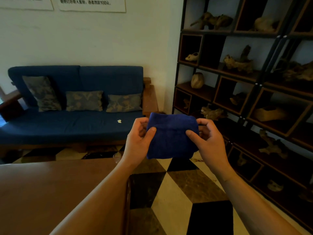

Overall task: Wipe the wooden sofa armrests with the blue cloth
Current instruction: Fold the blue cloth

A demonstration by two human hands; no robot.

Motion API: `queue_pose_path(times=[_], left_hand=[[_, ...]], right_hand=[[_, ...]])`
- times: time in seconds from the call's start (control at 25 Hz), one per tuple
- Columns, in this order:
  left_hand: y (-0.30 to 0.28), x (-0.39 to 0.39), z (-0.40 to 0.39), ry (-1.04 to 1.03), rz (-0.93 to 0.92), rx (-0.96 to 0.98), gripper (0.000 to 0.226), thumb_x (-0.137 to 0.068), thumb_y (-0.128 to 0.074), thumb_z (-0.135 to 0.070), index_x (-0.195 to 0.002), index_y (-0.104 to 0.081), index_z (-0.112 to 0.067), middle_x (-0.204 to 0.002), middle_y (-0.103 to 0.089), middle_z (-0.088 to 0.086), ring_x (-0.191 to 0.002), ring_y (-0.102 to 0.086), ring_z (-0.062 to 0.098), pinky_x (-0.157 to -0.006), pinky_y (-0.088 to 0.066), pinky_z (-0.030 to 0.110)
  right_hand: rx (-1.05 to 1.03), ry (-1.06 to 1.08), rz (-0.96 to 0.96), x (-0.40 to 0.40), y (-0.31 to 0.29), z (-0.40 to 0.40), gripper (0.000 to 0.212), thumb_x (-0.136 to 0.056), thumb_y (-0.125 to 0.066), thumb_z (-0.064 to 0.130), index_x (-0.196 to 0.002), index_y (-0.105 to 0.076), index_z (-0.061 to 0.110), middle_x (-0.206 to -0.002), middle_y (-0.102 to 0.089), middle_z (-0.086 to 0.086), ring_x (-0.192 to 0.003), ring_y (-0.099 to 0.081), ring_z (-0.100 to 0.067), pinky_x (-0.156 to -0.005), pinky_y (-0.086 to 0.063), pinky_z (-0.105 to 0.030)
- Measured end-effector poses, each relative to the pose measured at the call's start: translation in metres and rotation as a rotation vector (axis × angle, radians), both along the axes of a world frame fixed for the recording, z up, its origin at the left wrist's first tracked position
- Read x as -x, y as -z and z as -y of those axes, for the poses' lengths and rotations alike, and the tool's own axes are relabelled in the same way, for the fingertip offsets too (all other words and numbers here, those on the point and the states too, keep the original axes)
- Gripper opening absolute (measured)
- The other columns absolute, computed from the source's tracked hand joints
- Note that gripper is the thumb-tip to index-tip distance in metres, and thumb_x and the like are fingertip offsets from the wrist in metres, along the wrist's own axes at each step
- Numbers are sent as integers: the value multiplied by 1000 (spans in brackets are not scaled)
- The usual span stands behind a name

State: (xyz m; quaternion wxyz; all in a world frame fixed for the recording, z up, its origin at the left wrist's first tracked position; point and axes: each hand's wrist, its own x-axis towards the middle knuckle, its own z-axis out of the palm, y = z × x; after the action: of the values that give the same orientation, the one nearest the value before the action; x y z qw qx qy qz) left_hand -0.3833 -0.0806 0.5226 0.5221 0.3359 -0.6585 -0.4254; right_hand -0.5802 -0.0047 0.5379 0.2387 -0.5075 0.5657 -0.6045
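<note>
Hands [172, 139] pinching blue cloth [171, 136], fingers behind hidden

3 patterned cushions [84, 100] lean against the back of the seat, the left one standing taller and tilted, the other 2 lying lower. A small pale scrap [119, 121] lies on the seat cushion, toward its right end. 2 white notices with printed text [92, 3] hang on the wall above. At the right, a dark open shelf unit [243, 72] holds gnarled pieces of driftwood [212, 20] in its compartments. A brown wooden surface [59, 189] fills the lower left, beside a floor [183, 185] tiled in black, white and brown diamonds.
</note>
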Motion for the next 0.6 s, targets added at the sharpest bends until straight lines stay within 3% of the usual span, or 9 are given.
queue_pose_path(times=[0.16, 0.32, 0.6], left_hand=[[4, -1, 70, -39, -3, 10, 29, -96, -58, -11, -109, -49, -36, -106, -65, -10, -95, -66, -4, -76, -55, 15], [7, -4, 142, -41, -2, -16, 25, -97, -57, -14, -114, -50, -31, -110, -66, -7, -98, -67, 2, -76, -57, 20], [11, 8, 242, -32, 6, -40, 24, -97, -57, -13, -112, -51, -31, -108, -66, -9, -97, -66, 0, -76, -56, 18]], right_hand=[[17, -24, -9, -1, 1, 73, 27, -90, -69, 20, -112, -57, 31, -109, -66, 9, -94, -66, 1, -71, -58, -21], [3, -23, -15, -3, 0, 146, 28, -90, -69, 20, -113, -57, 30, -108, -66, 9, -93, -65, 2, -71, -56, -16], [-1, -9, 4, 9, 8, 249, 28, -90, -70, 19, -113, -58, 29, -105, -68, 8, -91, -67, -1, -71, -59, -24]])
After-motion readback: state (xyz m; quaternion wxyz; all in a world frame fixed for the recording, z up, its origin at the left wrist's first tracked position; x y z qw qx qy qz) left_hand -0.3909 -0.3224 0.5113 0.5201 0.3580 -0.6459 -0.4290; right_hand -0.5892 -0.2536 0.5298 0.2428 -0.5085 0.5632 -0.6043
